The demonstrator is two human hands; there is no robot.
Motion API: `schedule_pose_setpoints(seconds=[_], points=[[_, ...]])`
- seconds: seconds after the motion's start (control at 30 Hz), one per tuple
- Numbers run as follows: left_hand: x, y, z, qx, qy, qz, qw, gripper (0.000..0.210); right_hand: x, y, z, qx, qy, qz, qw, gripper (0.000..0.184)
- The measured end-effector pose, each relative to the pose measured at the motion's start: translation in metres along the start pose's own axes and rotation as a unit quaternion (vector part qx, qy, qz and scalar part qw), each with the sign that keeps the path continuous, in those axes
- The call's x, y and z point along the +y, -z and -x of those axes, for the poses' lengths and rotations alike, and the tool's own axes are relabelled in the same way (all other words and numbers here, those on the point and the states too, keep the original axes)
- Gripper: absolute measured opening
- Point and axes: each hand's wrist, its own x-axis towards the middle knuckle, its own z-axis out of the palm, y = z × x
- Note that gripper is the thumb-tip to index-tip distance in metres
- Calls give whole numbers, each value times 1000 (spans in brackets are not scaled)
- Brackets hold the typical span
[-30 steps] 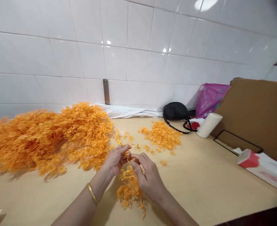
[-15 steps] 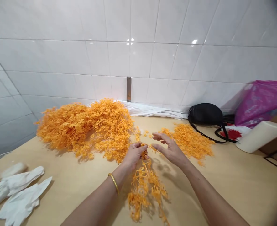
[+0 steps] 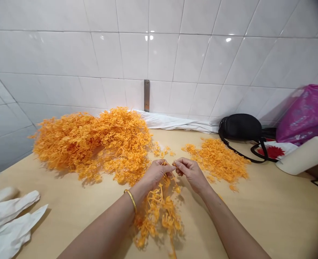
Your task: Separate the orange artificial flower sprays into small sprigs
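Left grip (image 3: 155, 173) is closed on an orange sprig (image 3: 172, 217), thumb pressed over its stems, and the right grip (image 3: 193, 174) meets it with thumb and forefinger pinched together. Whether a bit of the sprig sits in that right pinch is too small to tell.

Beyond the grip and well to its right, a black bag (image 3: 241, 126) sits with its strap trailing over the surface (image 3: 94, 212); farther right is a purple plastic bag (image 3: 304, 115). The contents of both are hidden.

The sprig hangs below the left grip, between the forearms, with thin branching stems and frilly little heads of bright orange. Left of the grip and a little beyond it spreads a large heap (image 3: 91, 144) of the same orange stuff, dense and tangled; to the right lies a smaller, flatter pile (image 3: 221, 162), with loose bits (image 3: 161, 149) scattered just beyond the fingertips.

Half a second ago the right hand was spread open, reaching out toward the smaller pile; now it is back against the left fingertips. The left hand holds the sprig in both frames.
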Motion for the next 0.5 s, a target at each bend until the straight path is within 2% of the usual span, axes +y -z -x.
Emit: schedule_pose_setpoints(seconds=[0.1, 0.17, 0.3, 0.37, 0.5], points=[[1, -4, 0, -19, 15, -23, 999, 20, -3, 1, 4, -14, 18, 21, 1000, 21], [1, -5, 2, -36, 31, -41, 998, 17, -2, -2, 6, -7, 35, 80, 996, 19], [3, -6, 5, -42, 34, -64, 996, 18, 6, -7, 4, 58, 61, 225, 971, 21], [3, -7, 7, -45, 36, -63, 996, 17, 13, -2, -2, 120, 57, 252, 959, 23], [2, -10, 13, -96, 60, -82, 990, 15, 26, 26, -15, 322, -2, 232, 918, 25]])
